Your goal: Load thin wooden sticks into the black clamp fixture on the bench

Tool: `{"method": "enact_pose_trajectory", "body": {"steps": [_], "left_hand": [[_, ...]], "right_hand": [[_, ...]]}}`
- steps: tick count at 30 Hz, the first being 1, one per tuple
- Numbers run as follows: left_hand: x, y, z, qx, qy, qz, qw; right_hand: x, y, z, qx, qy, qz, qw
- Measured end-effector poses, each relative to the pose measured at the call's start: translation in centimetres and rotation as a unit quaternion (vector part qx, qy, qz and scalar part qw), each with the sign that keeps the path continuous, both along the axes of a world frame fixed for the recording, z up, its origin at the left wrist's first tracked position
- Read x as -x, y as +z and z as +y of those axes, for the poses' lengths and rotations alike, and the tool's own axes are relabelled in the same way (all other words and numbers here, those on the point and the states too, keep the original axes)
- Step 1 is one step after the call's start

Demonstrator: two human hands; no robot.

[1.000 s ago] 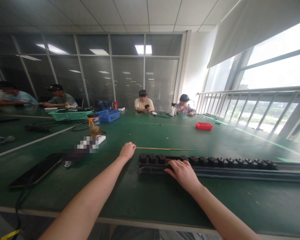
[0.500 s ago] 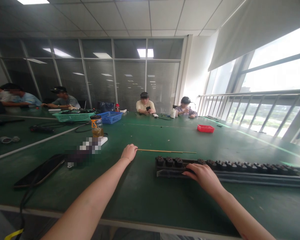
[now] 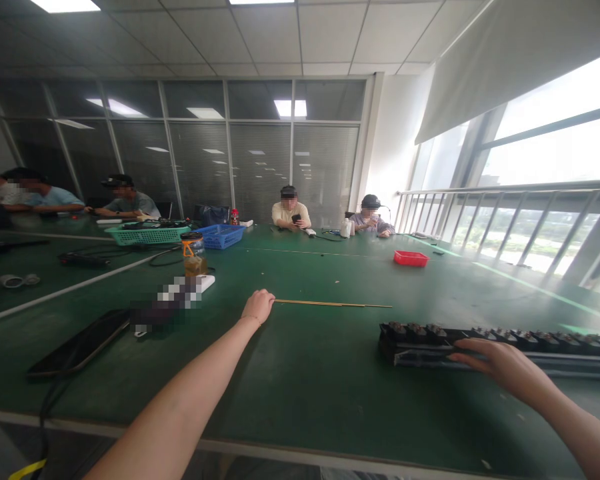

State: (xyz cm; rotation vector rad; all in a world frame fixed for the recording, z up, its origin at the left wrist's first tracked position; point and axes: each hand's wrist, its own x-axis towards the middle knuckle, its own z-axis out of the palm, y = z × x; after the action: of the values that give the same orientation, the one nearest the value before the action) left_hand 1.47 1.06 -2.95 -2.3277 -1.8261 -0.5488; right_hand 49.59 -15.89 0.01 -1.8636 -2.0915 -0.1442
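Note:
My left hand [image 3: 259, 307] pinches one end of a thin, straight yellowish stick [image 3: 325, 304], which points right across the green table [image 3: 300, 373]. Its fingers are closed around that end. On the right, my right hand [image 3: 490, 357] grips a long black rail [image 3: 415, 357] from above, thumb on the near side and fingers over the top. Along the rail runs a row of small black blocks with metal pins on top [image 3: 435, 331]. My fingers hide part of the row, and the rail's far end runs out of the picture on the right.
A red tray [image 3: 411, 259] lies farther back. To the left are a drink bottle [image 3: 194, 257], a dark phone-like slab [image 3: 80, 343], a blue basket [image 3: 220, 237] and a green basket [image 3: 147, 233]. Several people sit along the table's far side, one person [image 3: 291, 212] holding a phone.
My right hand has slid the black rail to the right, and its left end now lies farther from the stick. My left hand and the stick have stayed almost still.

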Motion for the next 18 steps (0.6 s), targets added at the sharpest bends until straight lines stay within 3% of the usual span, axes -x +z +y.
{"method": "enact_pose_trajectory", "body": {"steps": [7,14,18], "left_hand": [[0.2,-0.1,0.1,-0.007,-0.001,0.004,1.0],[-0.1,0.2,-0.2,-0.002,0.001,-0.001,1.0],[0.0,0.2,-0.1,0.002,0.004,-0.002,1.0]], "right_hand": [[-3.6,-1.2,0.4,-0.013,0.007,0.028,1.0],[-2.8,-0.6,-0.5,0.002,0.0,0.056,0.998],[-2.0,-2.2,-1.1,-0.081,-0.004,0.035,0.996]]}}
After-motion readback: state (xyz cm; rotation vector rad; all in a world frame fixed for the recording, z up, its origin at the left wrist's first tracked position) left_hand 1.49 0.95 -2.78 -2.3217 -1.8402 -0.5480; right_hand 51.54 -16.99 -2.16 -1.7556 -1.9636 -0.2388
